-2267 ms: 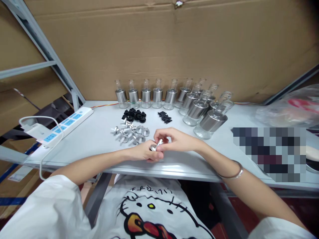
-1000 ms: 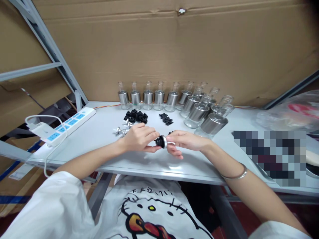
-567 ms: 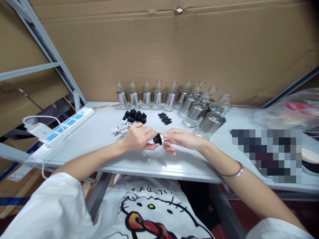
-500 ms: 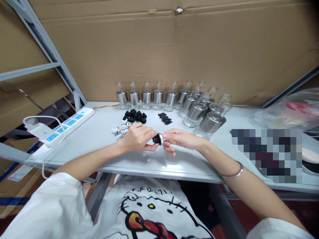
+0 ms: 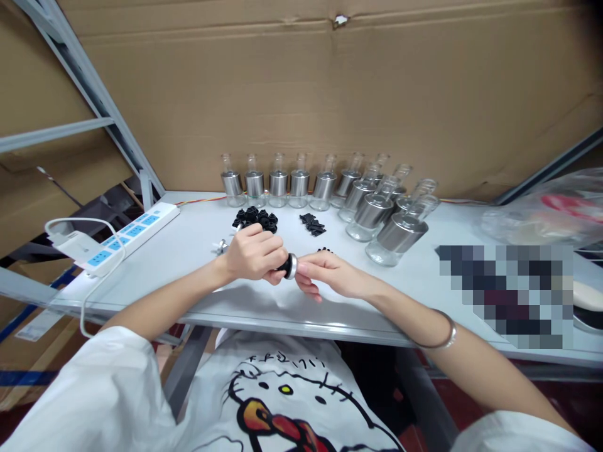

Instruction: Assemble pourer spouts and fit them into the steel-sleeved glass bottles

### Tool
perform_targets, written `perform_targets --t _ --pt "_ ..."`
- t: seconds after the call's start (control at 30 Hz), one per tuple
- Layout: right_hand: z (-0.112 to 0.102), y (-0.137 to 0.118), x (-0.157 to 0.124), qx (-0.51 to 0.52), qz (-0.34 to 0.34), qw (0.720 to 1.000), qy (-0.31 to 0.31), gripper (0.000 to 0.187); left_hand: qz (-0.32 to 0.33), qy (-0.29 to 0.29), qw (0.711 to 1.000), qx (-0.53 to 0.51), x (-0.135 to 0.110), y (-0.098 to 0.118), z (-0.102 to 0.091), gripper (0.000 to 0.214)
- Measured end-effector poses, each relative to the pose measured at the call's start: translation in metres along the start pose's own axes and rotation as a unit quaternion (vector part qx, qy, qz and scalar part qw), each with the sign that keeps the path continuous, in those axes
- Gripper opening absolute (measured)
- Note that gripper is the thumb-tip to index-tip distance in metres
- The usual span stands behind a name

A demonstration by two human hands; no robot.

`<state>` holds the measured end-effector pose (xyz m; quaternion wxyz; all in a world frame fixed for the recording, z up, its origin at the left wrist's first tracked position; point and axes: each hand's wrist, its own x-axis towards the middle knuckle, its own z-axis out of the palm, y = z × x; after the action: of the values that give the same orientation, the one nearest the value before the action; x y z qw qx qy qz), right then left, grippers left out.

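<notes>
Between my two hands is a bottle pourer point(image 5: 293, 267) with a silver metal collar and a black rubber stopper end. My left hand point(image 5: 255, 252) is closed round the rubber end, which its fingers mostly hide. The fingers of my right hand point(image 5: 332, 273) pinch the metal side, covering the spout. Just beyond my left hand lie silver metal pourer parts point(image 5: 221, 247), partly hidden by it. Behind them is a pile of black rubber stoppers point(image 5: 257, 218). A small heap of flat black pieces point(image 5: 312, 224) lies to their right.
Glass bottles with steel sleeves point(image 5: 300, 182) stand along the back, with more bottles point(image 5: 402, 232) grouped at the right. A white power strip point(image 5: 134, 237) with a cable lies at the left. Clear plastic bags point(image 5: 551, 207) rest at the right. Cardboard point(image 5: 301, 94) rises behind the table.
Both hands have shifted slightly left with the pourer. My left hand now wraps more of the rubber end. Small black bits behind my right hand have come into view.
</notes>
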<state>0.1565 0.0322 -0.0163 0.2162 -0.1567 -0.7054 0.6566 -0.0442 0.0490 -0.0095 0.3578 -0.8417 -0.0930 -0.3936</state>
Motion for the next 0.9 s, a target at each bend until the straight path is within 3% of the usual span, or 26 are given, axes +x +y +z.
perform_targets --t 0.1,0.17,0.23,0.3,0.4,0.57,0.73,0.8,0.83,0.87,0.9 --pt "0.008 -0.001 0.000 -0.085 -0.023 0.995 0.041 0.045 0.000 0.002 1.000 -0.002 -0.001 -0.004 -0.001 0.045" --pt "0.010 -0.002 -0.002 -0.205 -0.058 0.974 0.074 0.043 0.001 0.008 1.000 -0.007 0.000 -0.004 -0.002 0.046" --pt "0.011 -0.003 -0.002 -0.350 -0.132 0.921 0.110 0.039 0.002 0.016 1.000 -0.013 0.000 -0.004 -0.002 0.047" --pt "0.010 -0.003 -0.002 -0.472 -0.215 0.844 0.140 0.035 -0.001 0.020 1.000 -0.017 0.000 -0.004 -0.002 0.047" --pt "0.007 -0.004 -0.001 -0.580 -0.284 0.745 0.165 0.035 -0.005 0.016 1.000 -0.017 0.000 -0.004 -0.002 0.047" --pt "0.001 -0.008 -0.004 -0.673 -0.321 0.644 0.173 0.036 0.003 0.013 1.000 0.005 0.002 -0.005 -0.004 0.048" --pt "-0.002 -0.015 -0.008 -0.732 -0.357 0.552 0.180 0.024 -0.009 0.011 1.000 -0.005 0.004 -0.003 -0.005 0.047" --pt "-0.005 -0.014 -0.010 -0.740 -0.363 0.537 0.179 0.021 -0.024 0.004 1.000 -0.013 0.003 -0.002 -0.003 0.046" --pt "-0.006 -0.013 -0.010 -0.733 -0.359 0.549 0.179 0.022 -0.032 -0.002 0.999 -0.016 0.002 -0.002 -0.002 0.046" --pt "-0.008 -0.012 -0.010 -0.716 -0.345 0.579 0.181 0.025 -0.041 -0.010 0.999 -0.020 0.001 -0.001 -0.001 0.045" --pt "-0.009 -0.009 -0.009 -0.685 -0.319 0.629 0.181 0.030 -0.051 -0.019 0.998 -0.022 0.000 -0.001 0.000 0.044"
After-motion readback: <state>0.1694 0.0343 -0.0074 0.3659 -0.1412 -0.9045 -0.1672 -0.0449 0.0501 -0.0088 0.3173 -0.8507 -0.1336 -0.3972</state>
